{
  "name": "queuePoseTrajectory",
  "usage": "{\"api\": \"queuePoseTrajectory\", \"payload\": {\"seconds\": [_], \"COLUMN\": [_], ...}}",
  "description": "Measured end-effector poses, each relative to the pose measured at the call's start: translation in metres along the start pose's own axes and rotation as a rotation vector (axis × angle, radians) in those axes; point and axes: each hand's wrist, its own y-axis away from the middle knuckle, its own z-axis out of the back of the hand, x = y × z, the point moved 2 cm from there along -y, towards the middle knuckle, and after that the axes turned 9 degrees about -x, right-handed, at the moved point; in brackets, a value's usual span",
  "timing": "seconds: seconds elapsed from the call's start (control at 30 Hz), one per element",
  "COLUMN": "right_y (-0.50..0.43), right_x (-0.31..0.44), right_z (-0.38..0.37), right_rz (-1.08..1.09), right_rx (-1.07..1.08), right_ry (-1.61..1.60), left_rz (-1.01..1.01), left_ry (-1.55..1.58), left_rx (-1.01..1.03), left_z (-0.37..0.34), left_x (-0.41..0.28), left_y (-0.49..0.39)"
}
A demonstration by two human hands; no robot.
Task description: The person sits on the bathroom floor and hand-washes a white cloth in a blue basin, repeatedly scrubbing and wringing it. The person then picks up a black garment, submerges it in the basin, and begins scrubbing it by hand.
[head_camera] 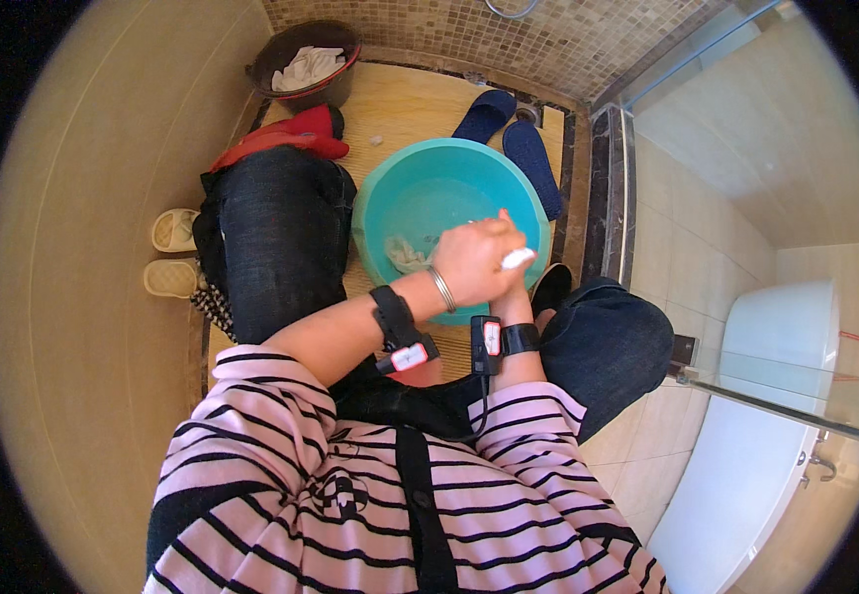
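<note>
Over the right side of a turquoise plastic basin (pixel 374 185), my two hands are pressed together. My left hand (pixel 476 252) lies on top, its fingers closed around a small white item (pixel 518 258), perhaps cloth, of which only an end shows. Beneath it is my right hand (pixel 507 286), largely covered, so its grip is hidden; fingertips show past the far side of the left hand. Shallow water stands in the basin, and a pale wet cloth (pixel 406 256) lies in it, left of my hands.
A dark bucket (pixel 340 85) with white cloths stands at the back left, near red fabric (pixel 281 137). Navy slippers (pixel 532 167) lie behind the basin. Cream slippers (pixel 171 278) are at the left wall. My knees flank the basin. At right are a glass panel (pixel 771 401) and a white bathtub (pixel 726 475).
</note>
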Motion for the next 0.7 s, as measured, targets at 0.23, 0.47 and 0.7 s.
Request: {"api": "queuePoseTrajectory", "payload": {"seconds": [0.23,0.47,0.7], "right_y": [0.022,0.034,0.033], "right_x": [0.006,0.015,0.01], "right_z": [-0.035,-0.042,-0.042], "right_rz": [0.039,0.108,0.065], "right_rx": [-0.109,-0.311,-0.303], "right_ry": [0.098,0.278,0.314], "left_rz": [-0.036,0.372,0.196], "left_ry": [-0.116,-0.002,-0.091], "left_rx": [-0.022,-0.096,-0.015], "left_z": [-0.009,-0.004,0.0], "left_x": [0.024,0.032,0.032], "left_y": [-0.006,-0.013,-0.012]}}
